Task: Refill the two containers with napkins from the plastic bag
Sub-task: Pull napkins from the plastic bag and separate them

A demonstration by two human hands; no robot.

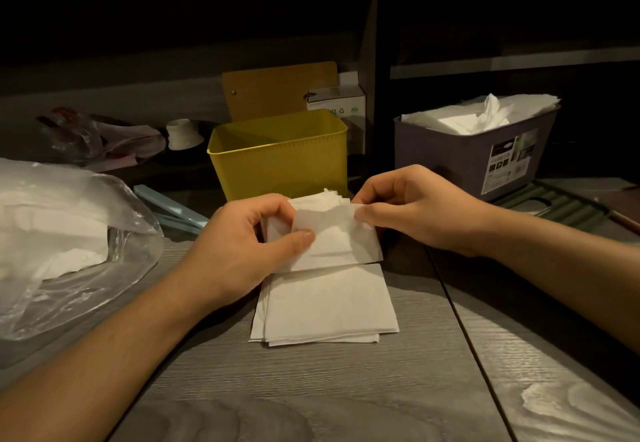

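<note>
Napkin bundle (332, 230) is pinched at both ends by left hand (242, 244) and right hand (412, 209), just before yellow container (277, 161). Thin, limp, easily torn; best gripped across whole stack edges.

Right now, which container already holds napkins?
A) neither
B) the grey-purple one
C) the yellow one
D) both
B: white napkins pile up to the rim of the grey-purple container at right, while the visible part of the inside of the yellow container, behind the left hand and right hand, shows none.
</note>
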